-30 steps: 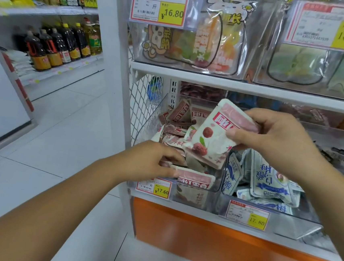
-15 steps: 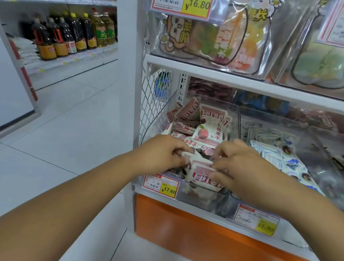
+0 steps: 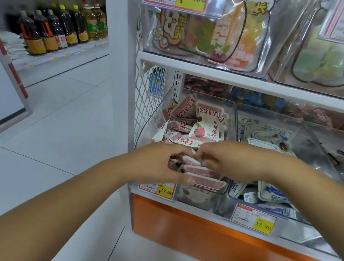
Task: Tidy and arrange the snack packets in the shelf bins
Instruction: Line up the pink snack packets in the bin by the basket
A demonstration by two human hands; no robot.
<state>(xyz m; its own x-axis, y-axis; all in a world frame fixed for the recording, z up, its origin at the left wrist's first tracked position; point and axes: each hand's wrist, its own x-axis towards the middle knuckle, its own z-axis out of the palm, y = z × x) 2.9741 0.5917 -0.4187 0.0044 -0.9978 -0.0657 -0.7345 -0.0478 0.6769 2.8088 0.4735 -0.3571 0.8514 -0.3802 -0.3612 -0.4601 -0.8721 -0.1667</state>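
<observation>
left hand (image 3: 159, 162) and right hand (image 3: 233, 159) meet at the front of the leftmost clear bin (image 3: 150, 128). fingers of both grip the upright pink packets (image 3: 202, 172) lined up behind its front wall. more lie loose further back. blue packets (image 3: 272, 192) are in the next bin right.

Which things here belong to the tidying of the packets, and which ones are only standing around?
In the job: left hand and right hand, both holding the pink packets; the clear bin that contains them.

Only around: blue-and-white packets in the next bin; oil bottles on the far shelf; price tag; cartoon-printed bags in the upper bin.
</observation>
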